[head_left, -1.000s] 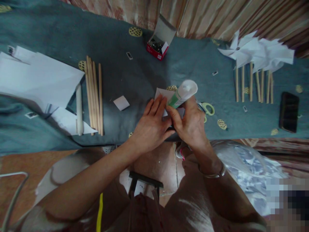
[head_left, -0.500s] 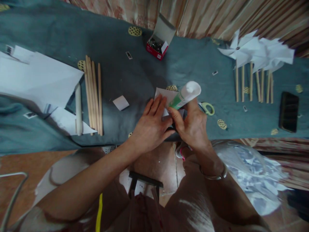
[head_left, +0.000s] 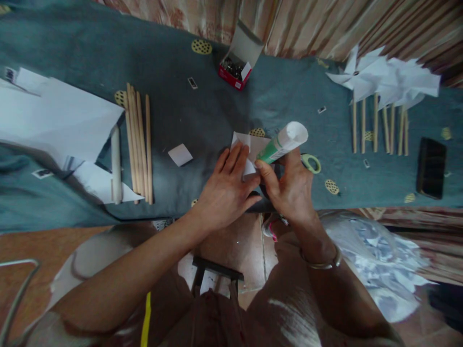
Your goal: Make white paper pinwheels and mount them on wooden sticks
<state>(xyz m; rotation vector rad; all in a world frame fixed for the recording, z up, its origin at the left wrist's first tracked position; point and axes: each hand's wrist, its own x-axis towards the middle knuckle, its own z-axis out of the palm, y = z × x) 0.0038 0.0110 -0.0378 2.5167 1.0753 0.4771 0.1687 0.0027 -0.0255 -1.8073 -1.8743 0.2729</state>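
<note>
The right hand [head_left: 291,185] has shifted slightly right, clasping the tube [head_left: 284,143], which slants far-right from the paper [head_left: 255,142]. The left hand [head_left: 226,190] presses flat on the paper's left.

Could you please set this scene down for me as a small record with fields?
Left hand: laid on a white paper
Right hand: holds a white-and-green tube, tilted over that paper; whether they touch is unclear
Beside right hand: green scissors handle, partly hidden
Left side: paper sheets, wooden sticks, small paper square
Far side: open red box
Right side: paper pinwheels, dark phone
Surface: blue-green cloth
</note>
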